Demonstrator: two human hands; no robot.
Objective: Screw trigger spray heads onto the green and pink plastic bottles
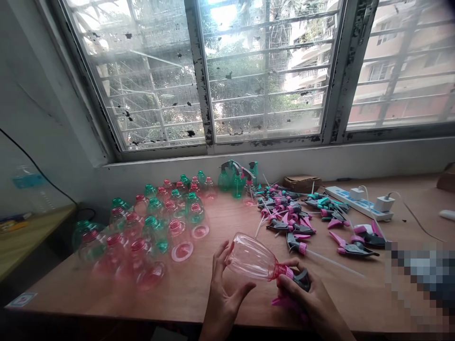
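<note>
The left hand (222,296) had a closed grip around the pink spray bottle (250,259), held on its side above the bench (199,284) at 6 o'clock. The right hand (305,296) gripped the trigger sprayer head (298,279) at its neck. Judged step: screwing it on; the collar probably needed turning tight.

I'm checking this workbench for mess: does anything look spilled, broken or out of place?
Nothing looks spilled or broken. The left hand and right hand hold a clear pink plastic bottle sideways. Loose pink-and-grey trigger sprayer heads lie scattered across the wooden table, while empty pink and green bottles stand clustered at left.
</note>
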